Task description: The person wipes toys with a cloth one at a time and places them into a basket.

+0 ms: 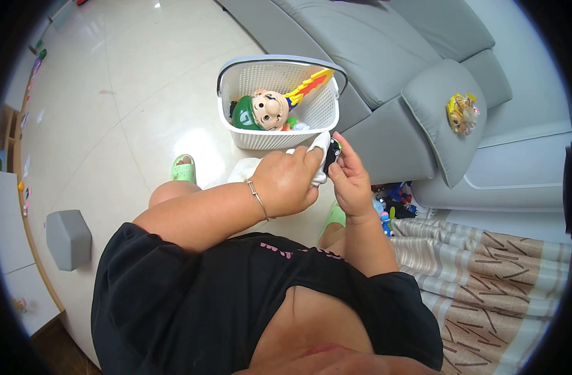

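My left hand [287, 181], with a bracelet at its wrist, is closed on a white cloth [321, 145]. The cloth presses against the side of a small black toy [331, 155] with white spots and a bit of green; its exact kind is hard to make out. My right hand [351, 181] grips that toy between thumb and fingers. Just beyond both hands stands a white perforated basket [236, 136]. Inside it lie a cartoon face mask with a green cap [267, 111], a yellow and red flame-shaped toy [311, 87] and some smaller toys.
A grey sofa [336, 37] runs along the right, with a cushion [430, 94] bearing a yellow packet [462, 114]. Several toys [395, 203] lie beside a striped curtain [480, 275]. A grey hexagonal stool [69, 240] and white cabinets [23, 250] are at left.
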A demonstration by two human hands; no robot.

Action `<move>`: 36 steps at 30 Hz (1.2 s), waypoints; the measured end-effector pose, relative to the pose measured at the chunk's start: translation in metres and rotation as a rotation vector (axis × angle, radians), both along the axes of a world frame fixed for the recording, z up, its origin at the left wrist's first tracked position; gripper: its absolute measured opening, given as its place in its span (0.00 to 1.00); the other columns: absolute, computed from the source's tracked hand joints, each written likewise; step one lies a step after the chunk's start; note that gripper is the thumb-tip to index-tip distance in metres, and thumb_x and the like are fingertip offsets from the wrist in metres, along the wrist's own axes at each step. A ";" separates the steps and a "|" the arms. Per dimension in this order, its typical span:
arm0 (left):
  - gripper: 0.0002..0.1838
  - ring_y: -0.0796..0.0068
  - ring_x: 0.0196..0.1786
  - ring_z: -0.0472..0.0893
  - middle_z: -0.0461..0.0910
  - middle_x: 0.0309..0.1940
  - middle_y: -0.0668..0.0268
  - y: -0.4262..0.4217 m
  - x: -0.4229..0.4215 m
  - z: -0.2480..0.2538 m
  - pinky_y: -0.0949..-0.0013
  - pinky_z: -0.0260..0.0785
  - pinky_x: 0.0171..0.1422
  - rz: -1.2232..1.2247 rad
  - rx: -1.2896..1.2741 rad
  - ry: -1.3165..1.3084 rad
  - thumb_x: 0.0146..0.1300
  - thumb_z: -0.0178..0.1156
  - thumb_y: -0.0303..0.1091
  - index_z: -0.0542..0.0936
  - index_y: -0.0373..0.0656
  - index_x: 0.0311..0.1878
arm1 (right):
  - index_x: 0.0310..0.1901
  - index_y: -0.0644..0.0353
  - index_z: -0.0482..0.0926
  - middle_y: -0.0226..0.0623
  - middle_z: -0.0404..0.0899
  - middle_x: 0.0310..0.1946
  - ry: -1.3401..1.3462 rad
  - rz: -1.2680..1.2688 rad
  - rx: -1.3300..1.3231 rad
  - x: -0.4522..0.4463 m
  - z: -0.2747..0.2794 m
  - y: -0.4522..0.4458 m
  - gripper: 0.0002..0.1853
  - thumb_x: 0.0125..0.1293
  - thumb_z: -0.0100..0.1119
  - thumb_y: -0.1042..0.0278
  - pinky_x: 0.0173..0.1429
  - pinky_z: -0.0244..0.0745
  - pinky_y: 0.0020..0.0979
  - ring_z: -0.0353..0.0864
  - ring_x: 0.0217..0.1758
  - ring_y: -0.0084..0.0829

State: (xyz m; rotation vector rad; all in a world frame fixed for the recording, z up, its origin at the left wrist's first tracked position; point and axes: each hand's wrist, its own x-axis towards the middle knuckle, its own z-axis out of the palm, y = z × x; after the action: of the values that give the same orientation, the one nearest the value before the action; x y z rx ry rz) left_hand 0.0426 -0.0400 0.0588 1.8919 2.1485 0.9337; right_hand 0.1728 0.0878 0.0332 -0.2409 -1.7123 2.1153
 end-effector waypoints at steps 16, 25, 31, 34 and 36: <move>0.27 0.52 0.29 0.80 0.77 0.35 0.50 0.000 -0.006 0.008 0.55 0.73 0.33 -0.012 -0.110 -0.019 0.47 0.63 0.37 0.69 0.35 0.50 | 0.71 0.63 0.54 0.41 0.69 0.62 -0.028 0.020 0.026 0.004 0.001 0.004 0.30 0.70 0.50 0.76 0.66 0.64 0.29 0.71 0.61 0.27; 0.26 0.54 0.27 0.79 0.76 0.33 0.55 -0.002 -0.005 0.008 0.55 0.73 0.32 -0.066 0.032 -0.014 0.48 0.62 0.36 0.73 0.39 0.53 | 0.70 0.59 0.56 0.38 0.69 0.62 0.123 0.018 -0.536 0.006 0.004 0.012 0.31 0.69 0.56 0.66 0.67 0.66 0.37 0.71 0.63 0.32; 0.25 0.57 0.26 0.79 0.74 0.32 0.57 -0.002 -0.006 0.003 0.57 0.73 0.31 -0.086 0.085 0.011 0.47 0.63 0.35 0.76 0.44 0.52 | 0.71 0.61 0.56 0.39 0.69 0.63 0.086 0.056 -0.505 0.006 0.003 0.010 0.32 0.69 0.56 0.64 0.68 0.65 0.37 0.70 0.64 0.33; 0.24 0.58 0.27 0.79 0.74 0.32 0.58 -0.002 -0.007 0.003 0.57 0.72 0.31 -0.149 0.084 0.039 0.47 0.63 0.36 0.77 0.47 0.51 | 0.71 0.60 0.56 0.42 0.71 0.61 0.098 0.067 -0.509 0.008 0.003 0.015 0.32 0.69 0.55 0.65 0.67 0.65 0.37 0.72 0.63 0.35; 0.23 0.58 0.27 0.79 0.74 0.32 0.58 -0.004 -0.005 0.006 0.57 0.72 0.31 -0.172 0.065 0.043 0.48 0.63 0.36 0.77 0.48 0.51 | 0.71 0.59 0.56 0.44 0.72 0.59 0.117 0.093 -0.517 0.010 0.002 0.018 0.31 0.69 0.55 0.65 0.67 0.66 0.38 0.73 0.62 0.35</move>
State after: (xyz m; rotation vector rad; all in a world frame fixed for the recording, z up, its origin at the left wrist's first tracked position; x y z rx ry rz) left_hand 0.0374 -0.0437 0.0650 2.1058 1.9620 0.9466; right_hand 0.1832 0.1056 0.0349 -0.1788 -1.1057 2.5562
